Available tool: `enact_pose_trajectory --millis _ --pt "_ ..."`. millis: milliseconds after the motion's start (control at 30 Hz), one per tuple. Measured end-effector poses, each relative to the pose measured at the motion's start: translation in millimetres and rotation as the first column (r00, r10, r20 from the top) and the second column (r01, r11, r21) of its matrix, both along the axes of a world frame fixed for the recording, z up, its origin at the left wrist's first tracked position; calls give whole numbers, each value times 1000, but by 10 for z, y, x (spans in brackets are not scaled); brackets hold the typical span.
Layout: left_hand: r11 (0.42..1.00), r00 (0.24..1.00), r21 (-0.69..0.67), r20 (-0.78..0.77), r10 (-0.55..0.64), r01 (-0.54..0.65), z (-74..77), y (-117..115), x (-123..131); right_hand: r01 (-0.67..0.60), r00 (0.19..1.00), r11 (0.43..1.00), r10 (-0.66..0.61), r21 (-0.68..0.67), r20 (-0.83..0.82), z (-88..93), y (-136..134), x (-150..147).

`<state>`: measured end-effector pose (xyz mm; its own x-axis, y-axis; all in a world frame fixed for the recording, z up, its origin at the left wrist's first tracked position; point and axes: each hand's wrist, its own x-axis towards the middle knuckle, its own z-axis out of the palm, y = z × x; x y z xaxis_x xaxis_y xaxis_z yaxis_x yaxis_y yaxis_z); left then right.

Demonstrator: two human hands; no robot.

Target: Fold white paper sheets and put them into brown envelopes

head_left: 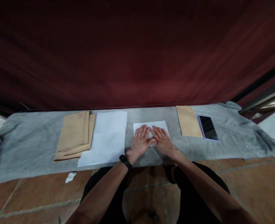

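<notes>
Head view: both hands lie flat, palms down, on a small white sheet of paper [151,136] at the middle of the counter [32,140]. The left hand [141,141] and right hand [162,143] are side by side, fingers slightly spread, the thumbs meeting or nearly so; neither grips anything. Whether the sheet is folded cannot be told, as the hands cover most of it.

It should handle as something very light, thin and fairly stiff, easy to crease and apt to slide on cloth; the bare far corners look the best places to pinch it.

Soft, rumpled grey cloth covers the long, narrow counter. Left of the hands lies a pile of larger white sheets [107,137], and farther left, touching it, a fanned stack of brown envelopes [73,129]. To the right are a single brown envelope [190,121] and, just beside it, a phone [208,128].

A dark red hanging or panel [137,62] rises along the far edge. On the near side, a crumpled white scrap [70,177] lies on the brown tiled floor [39,196].
</notes>
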<state>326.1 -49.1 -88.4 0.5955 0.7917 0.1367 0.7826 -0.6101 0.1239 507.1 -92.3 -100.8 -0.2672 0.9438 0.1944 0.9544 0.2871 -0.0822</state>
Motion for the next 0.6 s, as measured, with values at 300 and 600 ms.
enact_pose_trajectory --millis 300,600 --pt "1000 1000 -3 -26 -15 15 25 -28 -40 113 994 990 -112 -85 15 12 -3 273" --pt "1000 999 -13 -44 -1 1 25 -29 -15 283 959 959 -282 -30 34 66 -35 540"
